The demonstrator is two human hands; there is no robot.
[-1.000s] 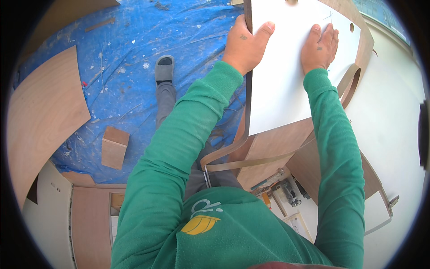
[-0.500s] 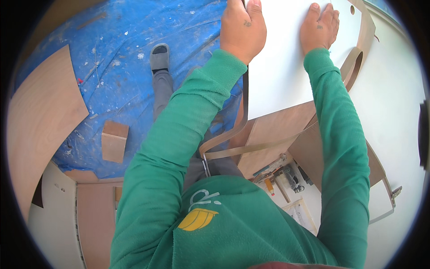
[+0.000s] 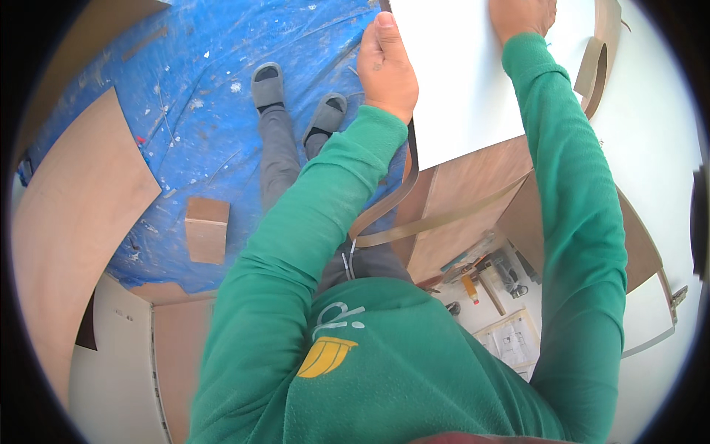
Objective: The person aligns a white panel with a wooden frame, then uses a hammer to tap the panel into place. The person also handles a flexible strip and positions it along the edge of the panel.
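Observation:
A white panel [image 3: 451,89] lies before me at the upper right. Along its left edge runs a thin brown edge banding strip [image 3: 413,152], whose loose length loops near my waist and trails right. My left hand [image 3: 388,74] is closed on the strip at that edge, thumb uppermost; its other fingers are partly hidden. My right hand [image 3: 520,18] rests on the white face with its fingers apart, partly cut off by the top of the picture. Another curl of strip [image 3: 592,78] stands beyond the panel's right side.
A blue sheet [image 3: 200,96] covers the floor, where my slippered feet [image 3: 268,87] stand. A wooden block [image 3: 207,229] and a curved plywood sheet [image 3: 89,214] are at left. Below the panel, wooden boards [image 3: 466,207] adjoin a surface with tools [image 3: 488,285] and a drawing [image 3: 510,339].
My right hand has moved farther up, partly out of the picture. My left hand has shifted and turned at the panel edge. The view has tilted, bringing my second foot into sight.

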